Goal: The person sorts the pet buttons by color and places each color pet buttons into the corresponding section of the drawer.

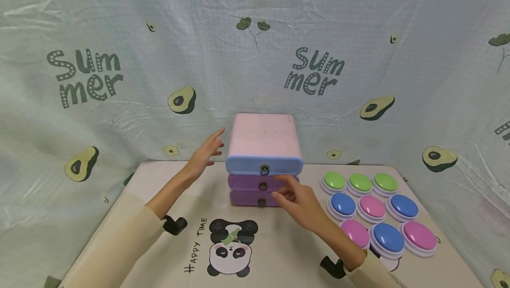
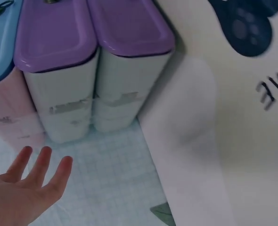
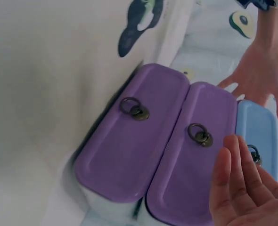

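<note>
A small drawer unit stands at the back middle of the table in the head view. It has a pink casing (image 1: 264,134), a blue top drawer (image 1: 243,166) and two purple drawers (image 1: 242,183) below, each with a dark metal ring pull (image 1: 264,170). All three drawers look closed. My left hand (image 1: 204,153), fingers spread, hovers beside the unit's left side, apart from it in the left wrist view. In front of the drawers is my right hand (image 1: 301,202), fingers slightly bent, near the blue drawer's ring (image 3: 254,154). It holds nothing visible; contact with the drawer front cannot be told.
Several push buttons, green (image 1: 360,182), blue (image 1: 343,204) and pink (image 1: 372,206), stand in rows on the table's right side. A panda print (image 1: 230,257) decorates the tabletop in front of the drawers. An avocado-patterned cloth (image 1: 223,71) hangs behind the table and around its sides.
</note>
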### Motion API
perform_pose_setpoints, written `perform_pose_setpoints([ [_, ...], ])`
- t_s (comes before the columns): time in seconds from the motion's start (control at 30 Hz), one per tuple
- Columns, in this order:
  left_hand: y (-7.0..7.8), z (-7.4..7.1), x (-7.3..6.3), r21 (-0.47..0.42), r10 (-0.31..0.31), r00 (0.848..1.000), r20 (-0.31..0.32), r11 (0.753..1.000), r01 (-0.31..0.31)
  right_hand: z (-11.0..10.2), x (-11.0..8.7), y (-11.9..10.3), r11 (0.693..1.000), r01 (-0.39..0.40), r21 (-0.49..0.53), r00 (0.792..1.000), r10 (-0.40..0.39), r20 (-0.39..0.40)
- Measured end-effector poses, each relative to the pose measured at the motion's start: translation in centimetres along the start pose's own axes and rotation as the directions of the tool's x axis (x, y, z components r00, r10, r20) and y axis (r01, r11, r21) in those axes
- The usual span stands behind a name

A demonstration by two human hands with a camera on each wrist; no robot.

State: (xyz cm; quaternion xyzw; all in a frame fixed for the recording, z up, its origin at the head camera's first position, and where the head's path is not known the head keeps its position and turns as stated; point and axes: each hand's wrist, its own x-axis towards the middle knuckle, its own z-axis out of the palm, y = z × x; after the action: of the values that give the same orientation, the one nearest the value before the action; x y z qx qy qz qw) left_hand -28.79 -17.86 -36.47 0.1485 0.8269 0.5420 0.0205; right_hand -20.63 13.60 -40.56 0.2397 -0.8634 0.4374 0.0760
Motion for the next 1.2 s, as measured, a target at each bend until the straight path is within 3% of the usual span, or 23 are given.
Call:
perform_pose_setpoints([
  [0.2, 0.8, 0.8, 1.5, -0.068, -0.056, 0.997, 0.044, 0.996, 0.059, 0.9, 1.9, -0.6, 0.99, -0.084, 0.112, 0.992, 0.093, -0.079],
  [0.43, 1.2, 1.4, 2.1, -0.077, -0.081, 0.996, 0.046, 0.993, 0.084, 1.7, 2.8, -1.1, 0.973, -0.117, 0.197, 0.985, 0.139, -0.098],
  [0.77, 1.1, 1.7, 2.7, -0.075, -0.093, 0.994, 0.057, 0.992, 0.097, 2.7, 3.9, -1.7, 0.982, -0.119, 0.143, 0.969, 0.146, -0.198],
  [1.2, 1.1, 1.8, 3.1, -0.07, -0.046, 0.995, 0.092, 0.996, 0.052, 3.2, 4.6, -1.5, 0.931, -0.184, 0.316, 0.954, 0.246, -0.17],
])
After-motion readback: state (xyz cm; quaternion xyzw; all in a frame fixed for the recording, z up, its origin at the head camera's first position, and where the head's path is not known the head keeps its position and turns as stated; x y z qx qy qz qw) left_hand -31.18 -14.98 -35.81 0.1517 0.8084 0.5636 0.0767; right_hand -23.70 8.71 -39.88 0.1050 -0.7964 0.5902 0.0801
